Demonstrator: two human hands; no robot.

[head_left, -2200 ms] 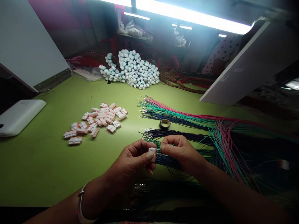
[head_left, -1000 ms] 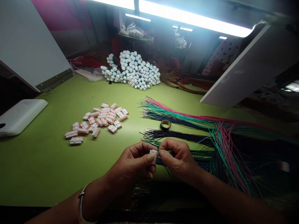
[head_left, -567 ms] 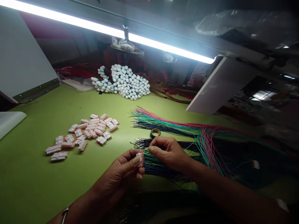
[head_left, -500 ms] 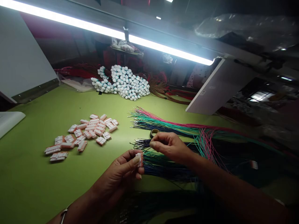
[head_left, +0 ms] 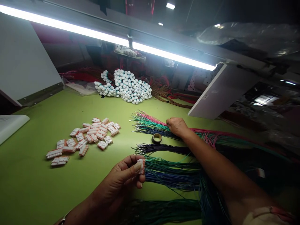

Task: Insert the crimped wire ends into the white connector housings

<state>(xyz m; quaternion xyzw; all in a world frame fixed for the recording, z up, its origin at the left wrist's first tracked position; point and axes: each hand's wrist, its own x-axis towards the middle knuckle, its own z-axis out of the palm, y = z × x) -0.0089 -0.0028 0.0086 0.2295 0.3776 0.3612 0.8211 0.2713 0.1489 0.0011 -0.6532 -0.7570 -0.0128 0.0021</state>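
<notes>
My left hand (head_left: 119, 178) is shut on a small white connector with orange edging (head_left: 141, 166), pinched between thumb and fingers. Green and blue wires (head_left: 171, 175) run right from beside it; I cannot tell whether any enter it. My right hand (head_left: 177, 127) rests far up the table, fingers curled down on a bundle of pink, teal and navy wires (head_left: 152, 123). Whether those fingers grip any wires is hidden. A dark roll of tape (head_left: 157, 138) sits just below that hand.
Left of my hands lies a scattered pile of white-and-orange connectors (head_left: 89, 134) on the green table (head_left: 35, 187). A large heap of white connectors (head_left: 123, 86) stands farther back, with brown and red wire bundles (head_left: 168, 93) beside it. A slanted white panel (head_left: 220, 93) stands at the right.
My right hand has moved away from the connector, up and right onto the far wire bundle. My left hand keeps the connector. The view has tilted slightly.
</notes>
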